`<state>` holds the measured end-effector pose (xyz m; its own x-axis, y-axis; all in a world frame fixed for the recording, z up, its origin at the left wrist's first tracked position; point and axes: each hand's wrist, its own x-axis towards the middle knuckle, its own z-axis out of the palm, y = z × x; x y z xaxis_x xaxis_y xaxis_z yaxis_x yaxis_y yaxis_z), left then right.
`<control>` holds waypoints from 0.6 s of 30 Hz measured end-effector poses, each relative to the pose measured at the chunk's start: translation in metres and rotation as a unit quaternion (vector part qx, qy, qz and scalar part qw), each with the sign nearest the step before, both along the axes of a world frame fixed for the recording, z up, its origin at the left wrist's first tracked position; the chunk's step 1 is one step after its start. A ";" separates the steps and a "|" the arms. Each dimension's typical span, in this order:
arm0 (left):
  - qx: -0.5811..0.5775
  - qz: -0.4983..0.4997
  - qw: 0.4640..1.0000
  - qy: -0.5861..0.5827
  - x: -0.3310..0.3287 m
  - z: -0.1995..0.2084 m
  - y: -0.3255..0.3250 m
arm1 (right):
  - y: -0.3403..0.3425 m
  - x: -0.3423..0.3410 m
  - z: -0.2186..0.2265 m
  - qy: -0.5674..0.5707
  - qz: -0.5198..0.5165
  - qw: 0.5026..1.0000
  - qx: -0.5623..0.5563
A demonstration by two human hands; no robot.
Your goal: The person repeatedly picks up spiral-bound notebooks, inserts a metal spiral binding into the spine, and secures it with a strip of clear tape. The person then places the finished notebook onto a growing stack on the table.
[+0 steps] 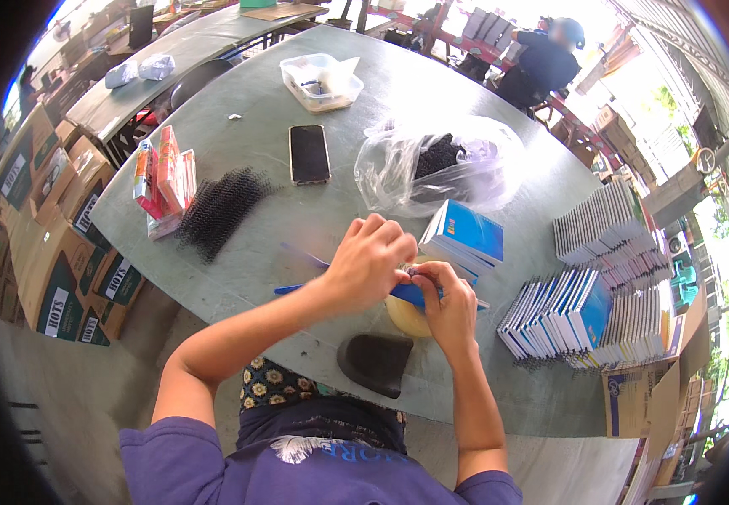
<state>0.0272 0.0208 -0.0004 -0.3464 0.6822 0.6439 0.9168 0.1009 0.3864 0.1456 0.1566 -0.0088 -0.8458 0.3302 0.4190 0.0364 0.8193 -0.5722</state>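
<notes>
Near the front of the table, my two hands meet over a thin blue notebook (411, 294). My right hand (451, 305) is closed on it, with thumb and finger pinching near a small dark bit at its edge. My left hand (373, 259) is curled closed, its fingertips touching that same spot; what they pinch is hidden. Two blue handles (287, 289) of a tool stick out on either side of my left wrist, the upper one blurred. Just beyond my right hand stands a stack of blue notebooks (470, 236). A round yellowish object (407, 318) lies partly under my hands.
Spiral notebooks (554, 316) are piled at the right, beside an open carton (630, 400). Black plastic coils (223, 210), red packets (167, 172), a phone (309, 154), a clear bag (390, 172) and a white tub (318, 80) lie farther back. A dark curved pad (375, 364) sits near the front edge.
</notes>
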 end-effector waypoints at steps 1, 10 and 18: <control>0.045 0.040 0.995 0.078 0.013 0.000 0.000 | 0.000 0.000 -0.002 -0.008 -0.002 1.000 -0.015; -0.261 -0.137 0.949 -0.116 0.078 -0.082 -0.017 | -0.001 0.007 -0.002 0.024 -0.056 0.980 0.190; -0.271 -0.148 0.942 -0.132 0.066 -0.067 -0.020 | -0.008 -0.004 -0.003 0.062 -0.060 0.987 0.134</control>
<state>0.0932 0.0004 -0.0671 -0.1884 0.9779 0.0904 0.8146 0.1042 0.5706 0.1420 0.1484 -0.0119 -0.7437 0.2882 0.6032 0.0848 0.9357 -0.3426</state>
